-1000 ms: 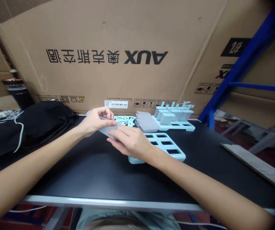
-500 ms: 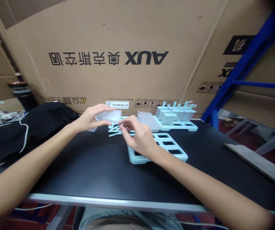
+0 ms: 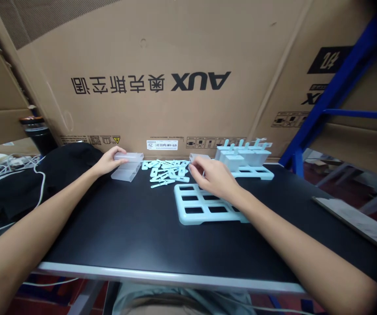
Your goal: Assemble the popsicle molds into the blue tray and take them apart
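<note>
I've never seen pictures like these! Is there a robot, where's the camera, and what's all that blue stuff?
There's no robot here, just a person's two bare hands. One camera, worn on the person's head, takes every picture, looking forward and down past the arms.

On the black table is a pale blue tray with rectangular holes. Behind it, another blue rack holds small tubs with handles sticking up. The jumble in the middle is little blue sticks.

The left hand grips a clear plastic box. The right hand is beside another clear box; I can't tell whether it's holding anything. A big cardboard box stands behind everything.
</note>
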The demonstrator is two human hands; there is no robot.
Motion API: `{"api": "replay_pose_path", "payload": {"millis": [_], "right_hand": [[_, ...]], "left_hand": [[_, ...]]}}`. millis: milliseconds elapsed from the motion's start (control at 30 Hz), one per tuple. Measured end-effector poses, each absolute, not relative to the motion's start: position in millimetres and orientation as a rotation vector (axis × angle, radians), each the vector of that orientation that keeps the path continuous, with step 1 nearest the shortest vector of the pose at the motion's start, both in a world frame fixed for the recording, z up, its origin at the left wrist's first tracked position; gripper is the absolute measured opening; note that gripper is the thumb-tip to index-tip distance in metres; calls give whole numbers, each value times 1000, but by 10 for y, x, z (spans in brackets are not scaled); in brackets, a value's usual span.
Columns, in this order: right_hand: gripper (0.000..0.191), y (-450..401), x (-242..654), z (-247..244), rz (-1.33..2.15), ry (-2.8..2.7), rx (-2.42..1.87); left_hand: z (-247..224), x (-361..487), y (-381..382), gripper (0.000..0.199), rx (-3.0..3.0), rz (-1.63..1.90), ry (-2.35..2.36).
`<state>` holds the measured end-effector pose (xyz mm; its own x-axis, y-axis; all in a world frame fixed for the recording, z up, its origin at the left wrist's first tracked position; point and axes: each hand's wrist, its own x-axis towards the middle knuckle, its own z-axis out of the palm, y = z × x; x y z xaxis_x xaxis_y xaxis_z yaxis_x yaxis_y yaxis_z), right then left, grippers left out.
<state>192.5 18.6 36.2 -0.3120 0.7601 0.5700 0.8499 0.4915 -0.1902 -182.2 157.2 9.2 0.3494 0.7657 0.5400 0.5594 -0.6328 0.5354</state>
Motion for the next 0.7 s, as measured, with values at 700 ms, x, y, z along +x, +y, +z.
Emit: {"api": "replay_pose_path", "payload": {"millis": [700], "right_hand": [[19,367,2384,521,-435,-1930,-1657]], "left_hand": [[7,-1819,1608,48,2469,924,1275]]}}
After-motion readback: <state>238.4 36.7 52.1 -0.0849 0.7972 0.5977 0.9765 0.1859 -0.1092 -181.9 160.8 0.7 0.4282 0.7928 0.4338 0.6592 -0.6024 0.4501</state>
